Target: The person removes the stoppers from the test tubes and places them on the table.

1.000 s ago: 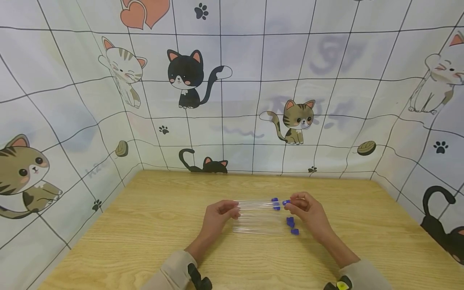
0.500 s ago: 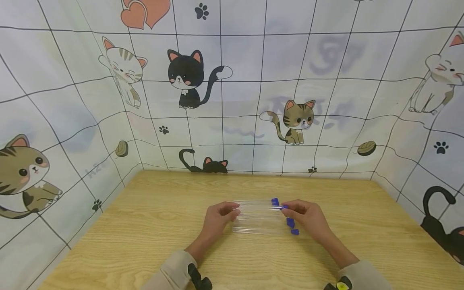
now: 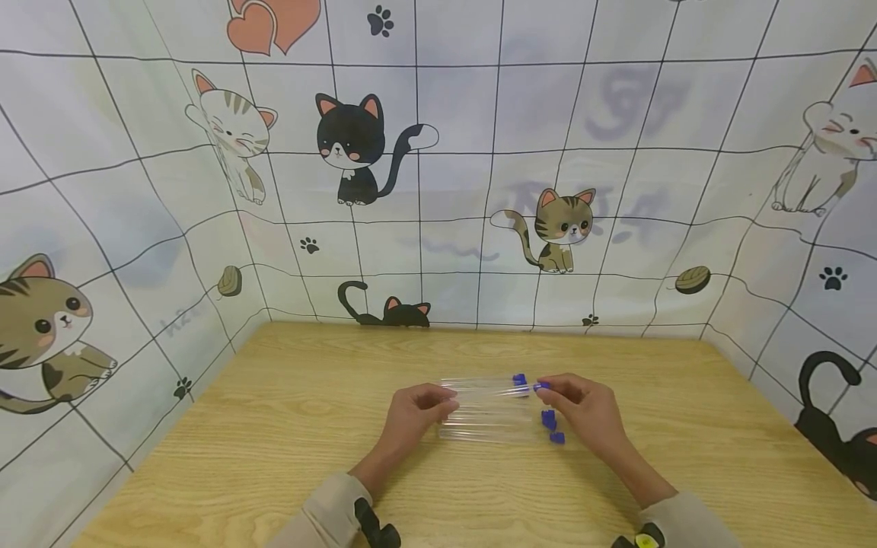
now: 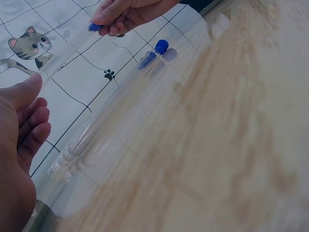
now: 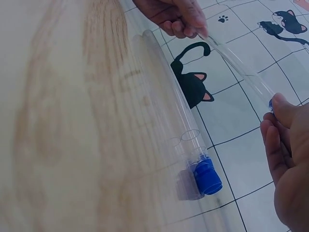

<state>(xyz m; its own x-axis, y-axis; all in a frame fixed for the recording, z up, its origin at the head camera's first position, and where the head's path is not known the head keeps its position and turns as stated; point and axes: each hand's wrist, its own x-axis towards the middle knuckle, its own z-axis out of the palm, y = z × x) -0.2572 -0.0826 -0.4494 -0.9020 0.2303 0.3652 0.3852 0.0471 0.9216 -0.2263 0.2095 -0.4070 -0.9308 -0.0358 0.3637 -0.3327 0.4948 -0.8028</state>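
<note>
My left hand [image 3: 411, 415] pinches a clear test tube [image 3: 489, 391] near its left end, holding it roughly level above the table. At the tube's right end my right hand [image 3: 585, 403] pinches a small blue cap [image 3: 541, 387] between thumb and fingertips. In the right wrist view this blue cap [image 5: 271, 104] is right at the tube's mouth, mostly covered by the thumb. Below the hands several more clear tubes [image 3: 486, 437] lie side by side on the table, mouths to the right.
Several loose blue caps lie by the tube mouths: one cap [image 3: 520, 379] at the back, others [image 3: 549, 419] nearer, and a cap [image 3: 558, 438] closest to the front. The wooden table [image 3: 308, 457] meets a cat-print curtain [image 3: 452, 190] at the back and sides.
The right hand moved left and down with the cap to the tube's mouth, then slightly back right. The left hand lowered the tube a little and shifted slightly right.
</note>
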